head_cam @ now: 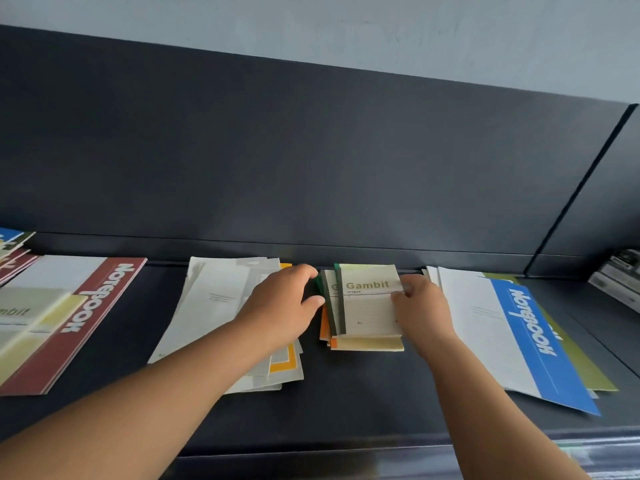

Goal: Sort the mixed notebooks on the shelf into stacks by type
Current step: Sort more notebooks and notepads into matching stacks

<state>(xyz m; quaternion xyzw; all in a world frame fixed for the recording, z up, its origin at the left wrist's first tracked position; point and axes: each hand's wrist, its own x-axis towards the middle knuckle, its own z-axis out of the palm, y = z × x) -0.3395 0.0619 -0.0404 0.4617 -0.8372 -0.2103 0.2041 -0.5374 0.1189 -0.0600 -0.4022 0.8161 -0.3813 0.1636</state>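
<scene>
By the dark shelf [363,393]'s back edge, one stack of small cream Gambit notebooks [372,310], among four other piles [221,306], was gripped by left hand [287,306] and right hand [424,306].

Two bare forearms reach from the lower edge of the frame toward its centre. The left hand [287,303], back up, curls in a C, with fingertips and thumb tip against the left edge of a small stack of cream paper notebooks [367,344]. The right hand [424,306] pinches the right edge of the top cream "Gambit" notebook with a dark green spine [370,308], thumb on its cover.
</scene>
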